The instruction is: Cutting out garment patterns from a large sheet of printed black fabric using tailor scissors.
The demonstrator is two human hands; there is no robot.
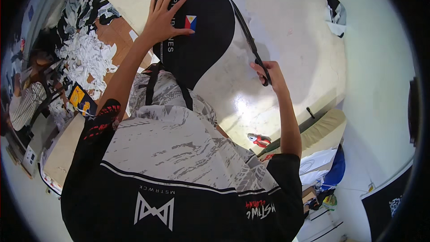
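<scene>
A black fabric piece point(212, 27) with a curved right edge, white lettering and a small flag patch lies on the pale table. My left hand point(163, 22) rests flat on it with spread fingers, the thumb touching the flag. In my right hand point(273, 75) are long black shears point(246, 29), gripped by the handles. Their blades point toward the far side, next to the fabric's curved edge and resting over the table top point(295, 54). The blades look nearly closed.
Red-handled pliers point(260, 140) lie near the table's front edge, left of a pale fabric roll point(324, 127). Black and white scraps point(333, 15) sit at the far right. White cuttings point(87, 58) heap on the left floor, near another person in a striped garment point(29, 105).
</scene>
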